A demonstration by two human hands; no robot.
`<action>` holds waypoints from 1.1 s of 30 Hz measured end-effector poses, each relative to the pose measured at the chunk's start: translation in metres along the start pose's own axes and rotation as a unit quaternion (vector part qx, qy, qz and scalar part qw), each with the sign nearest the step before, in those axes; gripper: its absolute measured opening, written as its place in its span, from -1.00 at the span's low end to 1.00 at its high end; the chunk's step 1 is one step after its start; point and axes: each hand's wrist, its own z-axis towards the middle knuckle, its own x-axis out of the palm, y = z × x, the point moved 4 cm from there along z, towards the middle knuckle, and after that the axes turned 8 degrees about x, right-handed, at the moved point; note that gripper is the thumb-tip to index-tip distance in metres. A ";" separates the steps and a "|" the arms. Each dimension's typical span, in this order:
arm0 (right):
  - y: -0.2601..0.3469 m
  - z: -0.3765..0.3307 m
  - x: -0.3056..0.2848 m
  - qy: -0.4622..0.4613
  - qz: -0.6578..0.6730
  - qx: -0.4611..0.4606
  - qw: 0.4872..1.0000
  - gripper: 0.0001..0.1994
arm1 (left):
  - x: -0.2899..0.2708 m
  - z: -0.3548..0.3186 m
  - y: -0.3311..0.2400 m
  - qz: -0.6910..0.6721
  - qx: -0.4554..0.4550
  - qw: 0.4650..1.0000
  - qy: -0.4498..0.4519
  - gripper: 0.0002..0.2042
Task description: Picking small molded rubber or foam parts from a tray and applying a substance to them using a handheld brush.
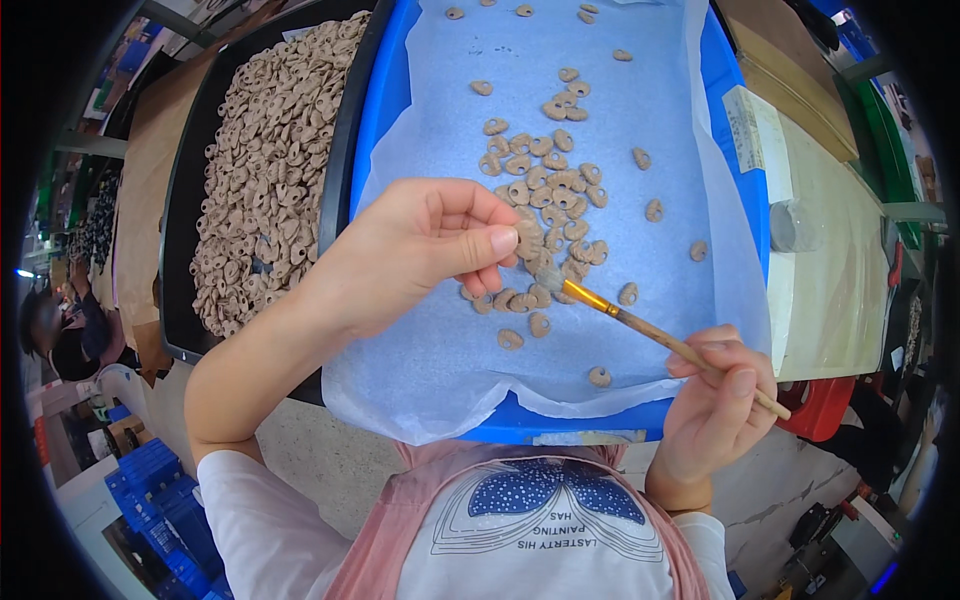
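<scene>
Translucent paper (640, 100) lined the blue tray (520, 420). Nearest, the right hand (722, 400) gripped a brush (660, 337) slanting forward-left, bristles just beside the ridged tan piece (530, 238) pinched in the left hand (430, 240); loose pieces (578, 89) lay beyond.

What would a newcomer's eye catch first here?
Probably the blue tray in the middle, lined with pale paper and scattered with small brown pieces. Over it, the left hand pinches one piece; from the lower right, the right hand holds a brush close to it. On the left, a black tray is heaped with similar pieces.
</scene>
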 end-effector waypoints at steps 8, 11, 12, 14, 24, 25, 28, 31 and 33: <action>0.000 0.001 0.000 -0.001 0.012 0.000 1.000 -0.68 | -0.018 0.020 -0.011 0.130 0.041 0.990 0.020 -0.81; 0.002 0.001 0.002 0.004 0.013 -0.006 1.000 -0.68 | -0.038 0.037 -0.031 0.141 0.125 0.977 -0.101 -0.71; 0.001 0.001 0.001 0.001 0.014 -0.007 1.000 -0.69 | -0.044 0.040 -0.038 0.133 0.155 0.966 -0.156 -0.69; 0.000 0.001 -0.001 -0.001 0.016 -0.009 1.000 -0.69 | -0.065 0.035 -0.050 0.232 0.209 0.928 -0.201 -0.68; 0.004 -0.007 0.008 -0.042 0.028 -0.024 0.998 -0.70 | -0.146 -0.035 -0.011 0.647 0.110 0.744 -0.126 -0.89; 0.003 -0.007 0.009 -0.039 0.024 -0.023 0.999 -0.70 | -0.147 -0.034 -0.006 0.659 0.132 0.730 -0.124 -0.90; 0.002 -0.008 0.011 -0.048 0.012 -0.034 0.998 -0.70 | -0.147 -0.026 0.001 0.629 0.157 0.749 -0.136 -0.89; 0.002 -0.007 0.010 -0.058 0.015 -0.041 0.997 -0.71 | -0.147 -0.021 0.010 0.652 0.155 0.727 -0.150 -0.90; 0.001 -0.007 0.008 -0.058 0.034 -0.029 0.997 -0.72 | -0.139 -0.019 0.005 0.660 0.170 0.717 -0.147 -0.89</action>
